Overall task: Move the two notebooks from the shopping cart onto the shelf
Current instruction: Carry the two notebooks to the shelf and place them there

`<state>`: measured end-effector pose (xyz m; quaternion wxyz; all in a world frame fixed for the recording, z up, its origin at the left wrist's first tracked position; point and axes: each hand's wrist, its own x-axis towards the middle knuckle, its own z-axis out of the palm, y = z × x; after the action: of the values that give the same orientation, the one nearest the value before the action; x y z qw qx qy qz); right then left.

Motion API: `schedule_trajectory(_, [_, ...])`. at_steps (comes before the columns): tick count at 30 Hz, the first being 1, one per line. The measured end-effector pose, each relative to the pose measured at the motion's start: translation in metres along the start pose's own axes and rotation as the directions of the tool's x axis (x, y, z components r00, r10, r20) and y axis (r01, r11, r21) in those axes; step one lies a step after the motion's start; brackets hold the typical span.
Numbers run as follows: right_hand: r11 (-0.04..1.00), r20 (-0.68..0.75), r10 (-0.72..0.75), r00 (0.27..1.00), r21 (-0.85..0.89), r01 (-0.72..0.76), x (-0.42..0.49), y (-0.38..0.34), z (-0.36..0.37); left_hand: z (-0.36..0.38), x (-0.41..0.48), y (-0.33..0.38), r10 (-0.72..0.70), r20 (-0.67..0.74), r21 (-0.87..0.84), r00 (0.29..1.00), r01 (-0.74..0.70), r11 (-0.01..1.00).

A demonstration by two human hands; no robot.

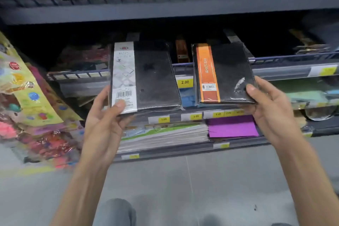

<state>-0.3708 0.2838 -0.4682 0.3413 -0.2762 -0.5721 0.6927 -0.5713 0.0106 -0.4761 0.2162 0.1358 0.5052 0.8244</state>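
Observation:
My left hand (105,124) grips the lower left corner of a black notebook with a white paper band (154,77), thumb on the barcode label. My right hand (269,104) holds the lower right corner of a second black notebook with an orange band (229,71), thumb on its plastic wrap. Both notebooks are held up side by side in front of the middle shelf (286,70), just short of its wire front rail. The shopping cart is out of view.
Dark metal shelving fills the view: a top shelf (165,13) with stacked paper pads, lower tiers with yellow price tags (185,82), paper stacks and purple sheets (233,126). Colourful packaged goods (31,108) hang at the left. Grey floor lies below.

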Motion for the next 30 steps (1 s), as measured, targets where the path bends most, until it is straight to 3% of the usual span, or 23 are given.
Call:
schedule_trajectory(11, [0.996,0.004,-0.077,0.997,0.051,0.077,0.043,0.015,-0.009,0.012,0.042,-0.02,0.087,-0.03,-0.039,0.996,-0.088,0.995])
schedule_trajectory(19, [0.996,0.063,-0.053,0.997,0.077,0.048,0.055,0.008,0.006,0.012,0.054,-0.014,0.087,-0.077,-0.001,0.993,-0.087,0.996])
schedule_trajectory(30, [0.995,0.057,-0.014,0.998,0.103,0.008,0.066,0.009,0.035,0.006,0.066,-0.008,0.112,-0.021,0.008,0.993,-0.112,0.994])
